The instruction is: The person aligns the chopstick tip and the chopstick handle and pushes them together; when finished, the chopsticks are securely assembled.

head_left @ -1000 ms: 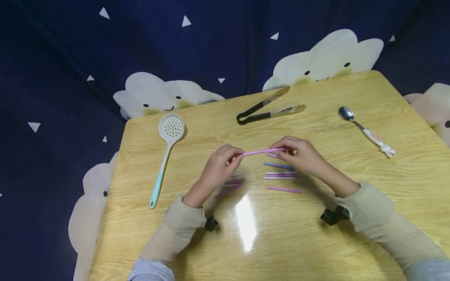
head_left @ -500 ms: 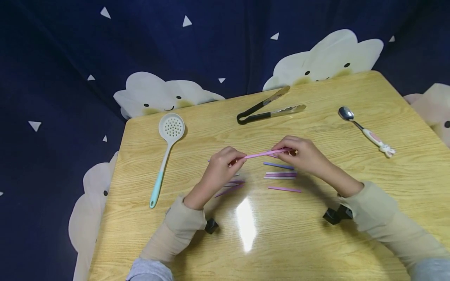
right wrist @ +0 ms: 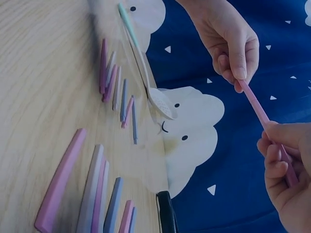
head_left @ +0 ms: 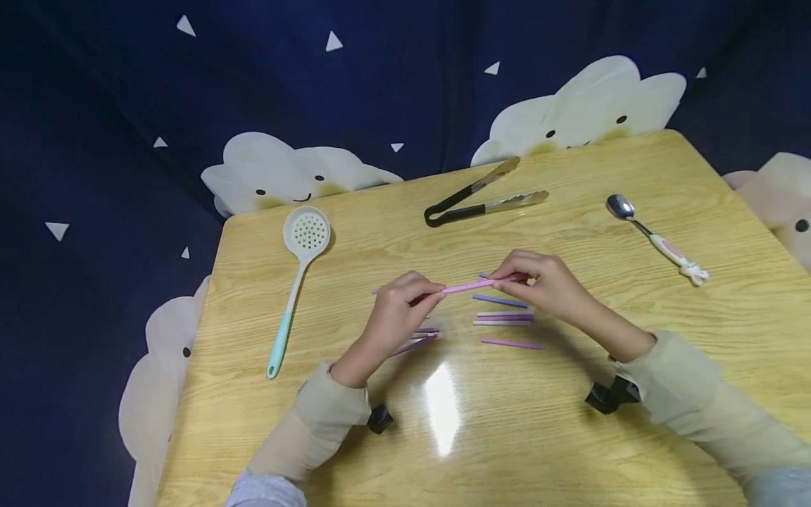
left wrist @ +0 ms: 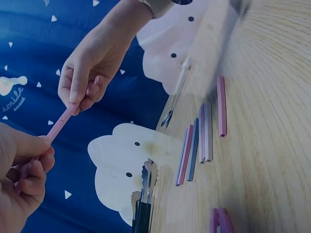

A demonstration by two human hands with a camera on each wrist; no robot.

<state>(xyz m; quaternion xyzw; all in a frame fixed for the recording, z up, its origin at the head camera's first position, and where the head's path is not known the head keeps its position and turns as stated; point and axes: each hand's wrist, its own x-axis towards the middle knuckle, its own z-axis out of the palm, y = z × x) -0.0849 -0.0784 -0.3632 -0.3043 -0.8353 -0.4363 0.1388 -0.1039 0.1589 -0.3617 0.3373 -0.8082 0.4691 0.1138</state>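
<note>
A slim pink stick point(head_left: 467, 286) with a thin seam across it is held up in front of me, spanning both hands. My left hand point(head_left: 400, 304) pinches one end between thumb and fingers. Opposite it, my right hand point(head_left: 543, 280) pinches the other part, whose tail runs back along the palm in the right wrist view. Below the right hand lie a blue stick point(head_left: 500, 301), a close group of white and purple sticks point(head_left: 503, 317) and a single pink-purple stick point(head_left: 510, 343). More sticks point(head_left: 419, 341) lie under the left hand, partly hidden by it.
A white slotted skimmer point(head_left: 307, 232) with a mint handle lies at the left of the wooden table point(head_left: 507, 436). Black-handled tongs point(head_left: 472, 208) rest spread at the back. At the right is a spoon point(head_left: 665, 246) with a rabbit-shaped handle end.
My left hand has come slightly down and to the right with its end of the pink stick. The right hand has also lowered slightly, keeping its pinch.
</note>
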